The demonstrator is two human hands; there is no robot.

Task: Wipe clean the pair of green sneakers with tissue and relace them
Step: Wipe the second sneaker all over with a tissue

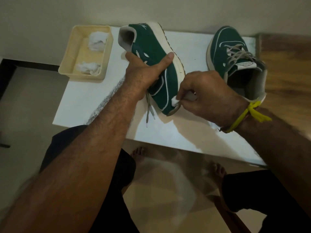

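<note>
Sneaker gripped mid-body by left hand, toe toward the person; right hand pinches tissue against toe

Head-worn wide-angle view, looking steeply down, close over the white table (bare feet below)

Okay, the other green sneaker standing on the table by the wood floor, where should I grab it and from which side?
Grip the second sneaker at its heel collar, coming from above on your near side. It stands upright, the open mouth faces you, and the laces crowd the middle, so the heel rim probably offers the clearest hold.
</note>
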